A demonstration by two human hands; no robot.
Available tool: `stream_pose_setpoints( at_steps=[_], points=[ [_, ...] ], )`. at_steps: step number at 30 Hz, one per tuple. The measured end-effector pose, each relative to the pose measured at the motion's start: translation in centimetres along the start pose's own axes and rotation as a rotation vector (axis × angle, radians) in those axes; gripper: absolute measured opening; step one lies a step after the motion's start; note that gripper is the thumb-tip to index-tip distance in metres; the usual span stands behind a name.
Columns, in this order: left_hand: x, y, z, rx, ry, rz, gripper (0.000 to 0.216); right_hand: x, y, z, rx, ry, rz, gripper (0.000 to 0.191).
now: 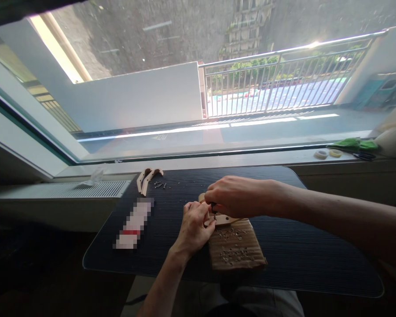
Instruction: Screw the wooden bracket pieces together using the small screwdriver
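Note:
A pale curved wooden piece (223,219) with dark holes lies across the far part of a corrugated cardboard pad (237,251). My left hand (196,222) is closed on its left end, thumb and fingers pressing it against the pad. Just above that end, my right hand (229,196) is closed in a fist around a dark-shafted tool (213,206). The tool points down at the wood; its handle is hidden in the fist, so I cannot tell its exact kind. Many punched holes mark the cardboard's surface.
Two similar curved wooden pieces (148,179) and several small screws (160,185) lie at the back left of the black table (303,259). A blurred-out pale strip (135,222) is at left. Tape rolls (328,153) and a green cloth (356,143) rest on the windowsill.

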State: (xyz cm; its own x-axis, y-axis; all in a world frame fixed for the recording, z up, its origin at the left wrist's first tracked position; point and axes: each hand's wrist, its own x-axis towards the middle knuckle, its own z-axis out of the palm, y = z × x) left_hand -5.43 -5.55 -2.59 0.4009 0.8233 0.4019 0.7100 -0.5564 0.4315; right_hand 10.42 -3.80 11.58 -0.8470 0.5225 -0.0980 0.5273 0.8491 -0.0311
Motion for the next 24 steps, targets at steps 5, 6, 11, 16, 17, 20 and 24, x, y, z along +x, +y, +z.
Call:
stream_pose_setpoints(
  at_steps=[5, 6, 11, 16, 17, 20, 24],
  points=[
    [0.5, 0.3, -0.7, 0.023, -0.03, 0.029, 0.011, 0.0, -0.2, -0.1, 0.003, -0.012, 0.004, 0.012],
    [0.6, 0.3, -0.8, 0.005, -0.038, 0.033, 0.011, 0.1, -0.2, -0.1, 0.004, -0.015, 0.003, 0.011],
    [0.6, 0.2, -1.1, -0.033, -0.054, 0.006, 0.01, 0.0, -0.2, -0.2, 0.008, -0.034, 0.006, 0.01],
    [-0.1, 0.0, -1.3, -0.212, -0.062, -0.129, 0.017, -0.2, -0.2, -0.1, 0.005, -0.013, 0.016, 0.01],
    [-0.3, -0.1, -1.1, -0.321, -0.077, -0.169, 0.022, -0.2, -0.1, 0.0, 0.007, -0.016, 0.018, 0.01],
    [-0.7, -0.4, -0.1, -0.655, -0.123, -0.262, 0.036, -0.2, -0.1, -0.1, 0.012, -0.029, 0.019, 0.01],
    [-1.0, -0.6, 1.6, -0.795, -0.068, -0.31, 0.043, -0.2, -0.1, -0.2, 0.011, -0.023, 0.018, 0.011]
  ],
)
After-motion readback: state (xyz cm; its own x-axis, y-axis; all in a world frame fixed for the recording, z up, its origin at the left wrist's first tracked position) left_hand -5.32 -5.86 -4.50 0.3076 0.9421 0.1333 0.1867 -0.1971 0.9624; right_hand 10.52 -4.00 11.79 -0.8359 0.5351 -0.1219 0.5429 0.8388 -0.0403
